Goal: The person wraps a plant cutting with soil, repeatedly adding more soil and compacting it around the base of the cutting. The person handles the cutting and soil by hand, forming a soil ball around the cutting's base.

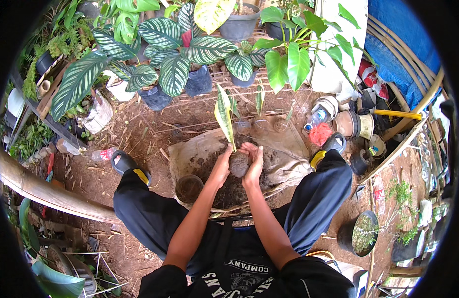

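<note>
A variegated snake plant leaf [224, 113] with yellow edges rises from a small rounded mass of soil [239, 165] between my hands. I cannot tell whether a thin clear cup surrounds this soil. My left hand [222, 167] grips its left side, thumb near the leaf's base. On the opposite side my right hand [254, 162] cups the soil with its fingers curled toward the leaf. Under both hands a worn pale sack [199, 149] is spread on the ground, with loose dark soil [216, 195] over it. A round plastic pot [189, 189] stands by my left forearm.
Several small snake plant cuttings [259, 100] stand beyond the sack. Striped-leaf potted plants [173, 74] line a bamboo rack [222, 70] ahead. To the right are stacked pots [346, 123], a red plastic bag [320, 134] and a plastic bottle [319, 116]. Another bottle [103, 154] lies left.
</note>
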The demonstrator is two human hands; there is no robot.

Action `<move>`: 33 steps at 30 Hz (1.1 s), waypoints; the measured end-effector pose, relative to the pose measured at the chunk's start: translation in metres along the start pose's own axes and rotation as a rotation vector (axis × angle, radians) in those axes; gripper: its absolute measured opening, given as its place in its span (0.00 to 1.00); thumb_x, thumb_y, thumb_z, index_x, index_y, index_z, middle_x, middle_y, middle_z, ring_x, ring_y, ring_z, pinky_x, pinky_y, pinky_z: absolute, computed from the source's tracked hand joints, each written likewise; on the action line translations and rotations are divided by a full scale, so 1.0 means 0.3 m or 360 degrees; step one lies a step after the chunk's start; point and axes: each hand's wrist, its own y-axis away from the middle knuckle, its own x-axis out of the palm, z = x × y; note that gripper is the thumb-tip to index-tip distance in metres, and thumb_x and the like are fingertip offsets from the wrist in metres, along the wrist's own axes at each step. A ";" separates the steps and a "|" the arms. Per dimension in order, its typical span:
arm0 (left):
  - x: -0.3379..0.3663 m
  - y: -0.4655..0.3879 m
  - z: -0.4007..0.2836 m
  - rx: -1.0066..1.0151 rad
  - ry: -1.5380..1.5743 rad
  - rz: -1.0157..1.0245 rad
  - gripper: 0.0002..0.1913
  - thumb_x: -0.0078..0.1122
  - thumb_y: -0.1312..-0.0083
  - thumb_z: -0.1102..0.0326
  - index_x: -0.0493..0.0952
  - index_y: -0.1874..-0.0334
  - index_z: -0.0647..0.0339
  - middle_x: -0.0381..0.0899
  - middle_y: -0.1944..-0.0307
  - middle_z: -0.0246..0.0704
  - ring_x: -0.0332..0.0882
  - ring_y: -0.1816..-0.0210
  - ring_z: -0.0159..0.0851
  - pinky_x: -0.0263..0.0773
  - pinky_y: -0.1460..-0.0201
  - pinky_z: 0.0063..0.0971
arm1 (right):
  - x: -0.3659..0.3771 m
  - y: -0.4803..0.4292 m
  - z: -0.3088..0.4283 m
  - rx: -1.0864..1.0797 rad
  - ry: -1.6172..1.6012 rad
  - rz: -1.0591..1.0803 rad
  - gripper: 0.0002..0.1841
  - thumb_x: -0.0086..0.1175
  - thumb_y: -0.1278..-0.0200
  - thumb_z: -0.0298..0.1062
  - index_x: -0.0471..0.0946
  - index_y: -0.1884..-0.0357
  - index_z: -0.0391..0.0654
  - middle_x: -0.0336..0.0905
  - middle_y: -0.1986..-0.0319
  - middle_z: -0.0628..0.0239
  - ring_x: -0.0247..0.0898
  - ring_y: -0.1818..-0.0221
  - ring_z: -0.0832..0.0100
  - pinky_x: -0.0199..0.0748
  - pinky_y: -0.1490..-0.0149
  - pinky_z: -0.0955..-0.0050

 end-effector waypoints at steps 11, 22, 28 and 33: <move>-0.059 -0.021 0.074 0.0096 -0.0048 -0.0067 0.11 0.55 0.33 0.61 0.78 0.55 0.59 0.78 0.56 0.30 0.76 0.55 0.31 0.72 0.51 0.28 | 0.037 0.080 0.007 -0.0677 0.0909 0.0170 0.20 0.34 0.25 0.38 0.76 0.55 0.33 0.78 0.58 0.54 0.75 0.55 0.62 0.70 0.48 0.68; -0.075 -0.019 0.066 -0.0218 0.0542 -0.0365 0.13 0.51 0.32 0.55 0.79 0.56 0.54 0.82 0.61 0.29 0.80 0.58 0.34 0.74 0.52 0.31 | 0.041 0.027 -0.096 -0.0198 0.0792 0.0271 0.27 0.29 0.23 0.47 0.77 0.55 0.34 0.79 0.57 0.56 0.74 0.53 0.64 0.67 0.44 0.66; -0.154 -0.029 -0.006 -0.0013 0.0693 -0.0398 0.14 0.45 0.29 0.57 0.79 0.52 0.52 0.79 0.62 0.32 0.81 0.62 0.41 0.78 0.56 0.35 | -0.127 -0.120 -0.132 -0.0349 0.0974 -0.0142 0.18 0.46 0.28 0.42 0.77 0.57 0.33 0.81 0.63 0.54 0.76 0.60 0.64 0.71 0.50 0.66; -0.162 -0.011 -0.098 0.0091 0.0712 -0.0490 0.13 0.45 0.30 0.57 0.80 0.55 0.51 0.80 0.60 0.30 0.80 0.60 0.37 0.76 0.53 0.35 | -0.304 -0.213 -0.275 -0.0005 0.0976 -0.0604 0.13 0.51 0.34 0.35 0.76 0.57 0.34 0.79 0.64 0.55 0.74 0.60 0.64 0.70 0.50 0.66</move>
